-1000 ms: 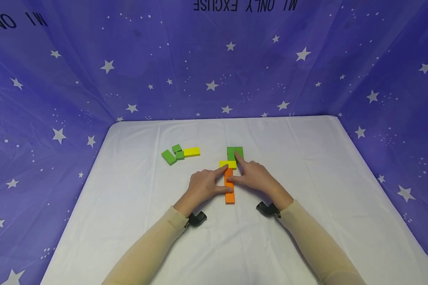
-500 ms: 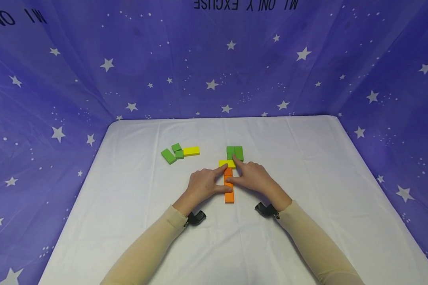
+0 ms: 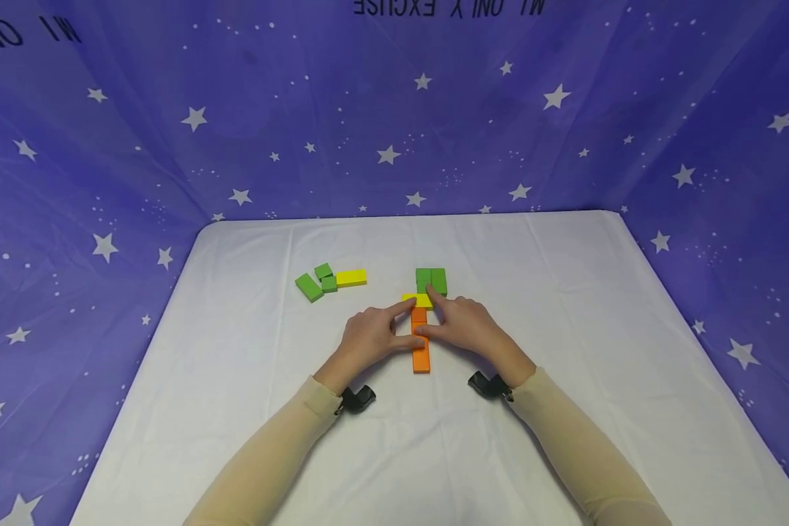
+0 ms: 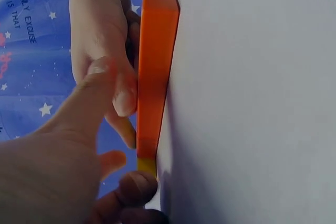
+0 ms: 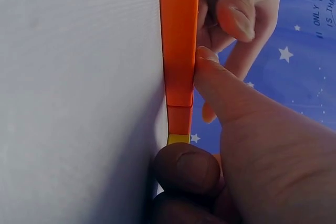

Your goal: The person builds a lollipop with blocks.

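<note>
Orange blocks (image 3: 421, 359) are lying in a line on the white worktop (image 3: 532, 285), roughly midway between its left and right edges and pointing at the far one. Beige sleeves (image 3: 256, 464) are slanting inward from either side. Left hand (image 3: 370, 336) is holding thumb and index spread apart, thumb over the orange, index at the yellow block (image 3: 422, 301); right hand (image 3: 470, 323) is mirroring that, index at a small green block (image 3: 421, 287). Not seeing whether the left thumb's actually touching, tbh.
</note>
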The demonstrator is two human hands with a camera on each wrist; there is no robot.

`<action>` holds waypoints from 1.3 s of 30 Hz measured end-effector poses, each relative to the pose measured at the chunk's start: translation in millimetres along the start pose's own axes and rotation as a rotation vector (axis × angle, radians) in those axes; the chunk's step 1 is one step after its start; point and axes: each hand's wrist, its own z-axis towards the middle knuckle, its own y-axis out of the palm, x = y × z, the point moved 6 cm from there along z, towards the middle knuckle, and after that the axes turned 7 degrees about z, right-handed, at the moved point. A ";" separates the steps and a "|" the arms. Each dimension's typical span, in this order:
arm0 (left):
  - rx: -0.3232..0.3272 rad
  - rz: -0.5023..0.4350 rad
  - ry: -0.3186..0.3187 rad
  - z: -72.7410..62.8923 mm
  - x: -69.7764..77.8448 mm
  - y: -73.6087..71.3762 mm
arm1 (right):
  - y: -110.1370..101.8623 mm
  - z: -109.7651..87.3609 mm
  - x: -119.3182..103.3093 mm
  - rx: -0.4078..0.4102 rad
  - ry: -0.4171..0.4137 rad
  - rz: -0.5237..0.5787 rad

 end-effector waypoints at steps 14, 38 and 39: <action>0.154 -0.176 -0.085 1.1 -34.7 -30.6 | 1.5 1.9 -0.2 -0.013 0.009 0.014; 0.215 -0.218 -0.338 -7.7 -114.8 -57.0 | 0.7 0.9 0.1 -0.017 0.005 0.025; 0.221 -0.214 -0.344 -8.0 -116.5 -57.3 | 0.9 0.9 0.3 -0.019 0.009 0.025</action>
